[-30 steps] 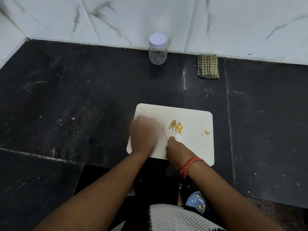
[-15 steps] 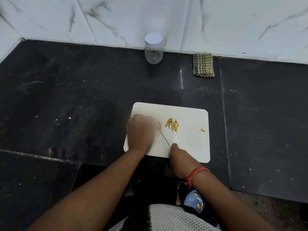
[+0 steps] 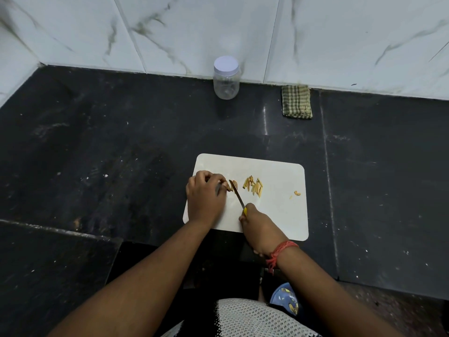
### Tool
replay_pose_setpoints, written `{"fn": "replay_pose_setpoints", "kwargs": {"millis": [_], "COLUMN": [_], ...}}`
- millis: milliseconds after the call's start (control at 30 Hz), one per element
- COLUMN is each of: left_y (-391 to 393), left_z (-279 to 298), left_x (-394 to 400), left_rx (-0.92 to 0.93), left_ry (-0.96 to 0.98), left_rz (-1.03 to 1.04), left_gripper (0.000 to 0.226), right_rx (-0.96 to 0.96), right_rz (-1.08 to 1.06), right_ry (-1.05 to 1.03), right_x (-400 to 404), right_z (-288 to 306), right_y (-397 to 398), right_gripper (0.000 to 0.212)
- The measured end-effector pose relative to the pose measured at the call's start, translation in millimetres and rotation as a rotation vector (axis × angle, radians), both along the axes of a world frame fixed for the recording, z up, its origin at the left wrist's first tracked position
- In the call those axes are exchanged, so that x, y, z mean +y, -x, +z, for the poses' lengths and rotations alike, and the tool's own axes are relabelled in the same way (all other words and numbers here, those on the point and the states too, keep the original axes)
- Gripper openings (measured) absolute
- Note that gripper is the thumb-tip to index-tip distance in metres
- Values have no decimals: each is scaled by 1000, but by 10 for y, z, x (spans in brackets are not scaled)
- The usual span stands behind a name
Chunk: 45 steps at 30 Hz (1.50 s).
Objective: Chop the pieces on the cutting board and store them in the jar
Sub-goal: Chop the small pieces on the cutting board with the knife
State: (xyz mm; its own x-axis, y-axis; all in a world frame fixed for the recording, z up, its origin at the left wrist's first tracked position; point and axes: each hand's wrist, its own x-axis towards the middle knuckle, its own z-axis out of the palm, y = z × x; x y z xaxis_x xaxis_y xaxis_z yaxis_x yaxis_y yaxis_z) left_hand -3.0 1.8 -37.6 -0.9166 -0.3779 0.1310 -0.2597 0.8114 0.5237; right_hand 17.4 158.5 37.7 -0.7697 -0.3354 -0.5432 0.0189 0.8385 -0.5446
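chopping step: left hand (image 3: 205,198) pinches brown pieces (image 3: 232,185) on the white rectangular cutting board (image 3: 279,215); right hand (image 3: 261,231), grip closed on the yellow-handled knife (image 3: 239,198), slices beside them. next move likely calls for another thin cut; the lidded clear jar (image 3: 226,77) stands well beyond the board.

Your arms are bare, both forearms uncovered to the frame's edge.
You're wearing a red thread band (image 3: 279,254) on your right wrist and a white mesh-knit top (image 3: 243,317) with black trim.

The left hand (image 3: 205,195) covers most of the piece under its fingertips. The right hand (image 3: 261,231) hides the knife (image 3: 237,193) handle, bar a yellow sliver. Two bits (image 3: 296,194) near the board's (image 3: 279,215) right side are too small to identify.
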Motion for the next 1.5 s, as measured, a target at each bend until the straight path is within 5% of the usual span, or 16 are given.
{"fn": "replay_pose_setpoints", "kwargs": {"millis": [1333, 1500], "left_y": [78, 90], "left_z": [-13, -6], "left_x": [-185, -187], "left_rx": [4, 14], "left_ry": [44, 41], "left_rz": [-69, -70], "left_gripper": [10, 6], "right_rx": [-20, -36], "right_rz": [35, 66], "right_ry": [-60, -119], "right_x": [-242, -286], "right_z": [-116, -110], "right_y": [145, 182], "right_gripper": [8, 25]}}
